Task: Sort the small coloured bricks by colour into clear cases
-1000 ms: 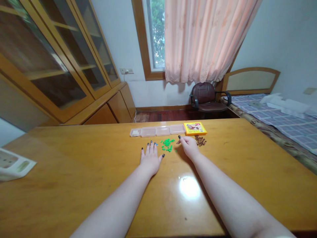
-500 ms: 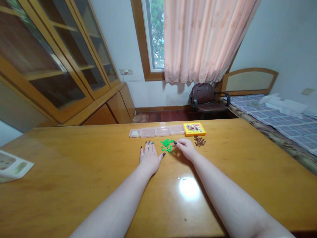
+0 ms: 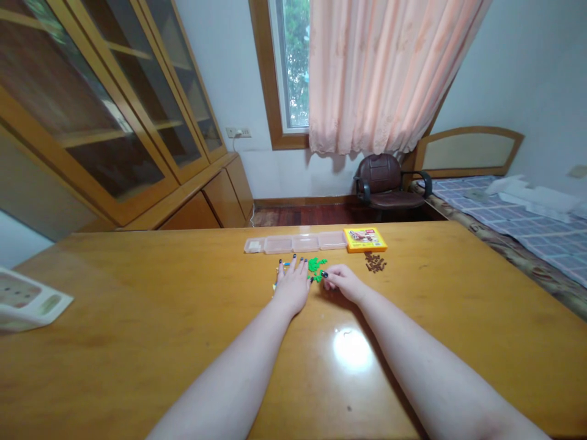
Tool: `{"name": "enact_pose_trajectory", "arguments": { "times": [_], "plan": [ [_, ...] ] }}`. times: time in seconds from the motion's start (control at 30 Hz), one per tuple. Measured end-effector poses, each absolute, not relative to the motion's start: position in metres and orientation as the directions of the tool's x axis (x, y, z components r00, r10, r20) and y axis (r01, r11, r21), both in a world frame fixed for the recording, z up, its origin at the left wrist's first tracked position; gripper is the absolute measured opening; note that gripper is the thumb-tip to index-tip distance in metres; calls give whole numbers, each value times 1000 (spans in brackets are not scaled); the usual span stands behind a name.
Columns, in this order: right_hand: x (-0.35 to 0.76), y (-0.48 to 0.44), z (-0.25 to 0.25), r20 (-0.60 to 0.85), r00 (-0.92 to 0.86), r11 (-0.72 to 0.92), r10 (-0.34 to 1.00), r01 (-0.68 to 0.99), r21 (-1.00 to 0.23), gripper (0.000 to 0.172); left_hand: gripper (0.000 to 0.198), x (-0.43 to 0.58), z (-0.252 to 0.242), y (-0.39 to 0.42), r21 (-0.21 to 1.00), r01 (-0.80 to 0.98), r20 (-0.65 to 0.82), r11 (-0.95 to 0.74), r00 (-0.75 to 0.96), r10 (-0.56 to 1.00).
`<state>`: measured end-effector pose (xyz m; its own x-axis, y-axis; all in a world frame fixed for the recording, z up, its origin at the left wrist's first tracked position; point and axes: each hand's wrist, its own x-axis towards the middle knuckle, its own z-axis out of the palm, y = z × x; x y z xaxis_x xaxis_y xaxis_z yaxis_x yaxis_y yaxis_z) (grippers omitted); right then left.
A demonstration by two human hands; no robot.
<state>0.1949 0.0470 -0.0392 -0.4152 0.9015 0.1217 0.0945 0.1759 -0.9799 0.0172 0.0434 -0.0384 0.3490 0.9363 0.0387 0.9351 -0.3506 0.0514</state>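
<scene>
My left hand (image 3: 293,288) lies palm down with fingers spread, against the left side of a small heap of bright green pieces (image 3: 315,264). A few tiny blue and yellow pieces (image 3: 287,264) show around its fingers; its palm hides what lies beneath. At the heap's right edge, my right hand (image 3: 345,282) has its fingers curled together, thumb and fingertips close to the nearest green bits. Anything between those fingertips is hidden. Farther right is a separate pile of small brown pieces (image 3: 376,263).
Behind the pieces, a row of clear plastic compartments (image 3: 278,245) ends at a yellow box (image 3: 365,240). A white object with an oval opening (image 3: 34,299) stands at the table's left. Beyond the wooden table (image 3: 160,318) are a brown chair (image 3: 383,180) and a bed.
My left hand has slid right up to the green pieces, uncovering small blue and yellow pieces on its left. The green pieces lie closer together. My right hand stays beside them. The view has shifted slightly.
</scene>
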Motion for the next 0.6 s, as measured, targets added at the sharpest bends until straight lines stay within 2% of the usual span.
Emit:
{"name": "enact_pose_trajectory", "arguments": {
  "times": [0.17,0.23,0.33,0.4,0.47,0.6],
  "plan": [
    [196,48,-37,151,-400,222,904,138,-965,43,54,18,-39,38,115,880,28,-460,460,887],
    [197,50,-37,219,-312,306,924,263,-915,39,55,17,-38,38,160,884,56,-438,435,899],
    [198,52,-37,325,-270,422,906,545,-725,32,54,13,-32,43,277,896,112,-348,330,937],
    [196,51,-39,306,-323,444,896,687,-575,51,52,9,-27,47,360,884,161,-299,256,953],
    [193,49,-41,231,-365,432,902,776,-460,69,50,8,-21,49,386,884,207,-265,197,958],
    [189,47,-46,142,-394,419,908,836,-354,80,38,16,-12,38,246,933,188,-264,221,957]
  ]
}}
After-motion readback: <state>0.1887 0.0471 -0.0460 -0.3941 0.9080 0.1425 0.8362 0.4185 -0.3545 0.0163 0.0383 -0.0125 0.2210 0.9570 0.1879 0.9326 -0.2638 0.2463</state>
